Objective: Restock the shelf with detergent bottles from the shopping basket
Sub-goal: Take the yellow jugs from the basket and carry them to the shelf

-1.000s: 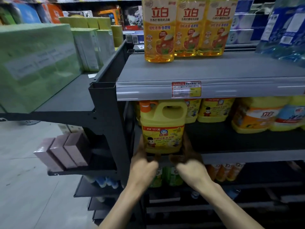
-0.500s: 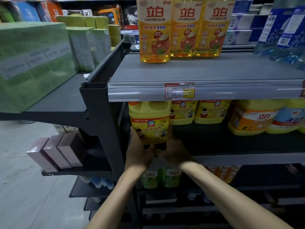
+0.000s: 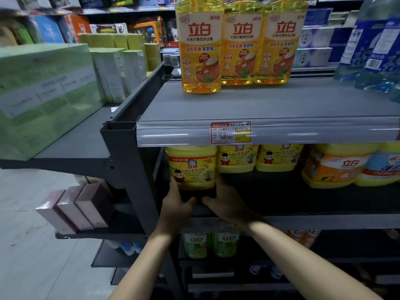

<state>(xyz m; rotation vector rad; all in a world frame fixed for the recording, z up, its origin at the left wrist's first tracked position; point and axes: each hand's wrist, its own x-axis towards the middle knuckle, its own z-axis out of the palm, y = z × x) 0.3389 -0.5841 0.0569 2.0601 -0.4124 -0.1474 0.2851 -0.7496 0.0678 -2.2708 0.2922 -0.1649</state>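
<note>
I see just one camera, worn on the person's head. The person stands in the aisle right up against the shelf unit (image 3: 129,169), and the camera looks forward and somewhat down. It is close. The upper shelf (image 3: 259,105) is seen from above, with its front edge crossing the frame at mid-height, and the lower shelf (image 3: 270,191) is looked into beneath that edge. The arms (image 3: 140,267) rise from the bottom edge to the left hand (image 3: 175,211) and right hand (image 3: 229,206), which hold a bottle (image 3: 192,169) at the lower shelf's front left corner, just below frame centre. The wide lens bows the sides, and the floor (image 3: 26,213) shows on the left.
</note>
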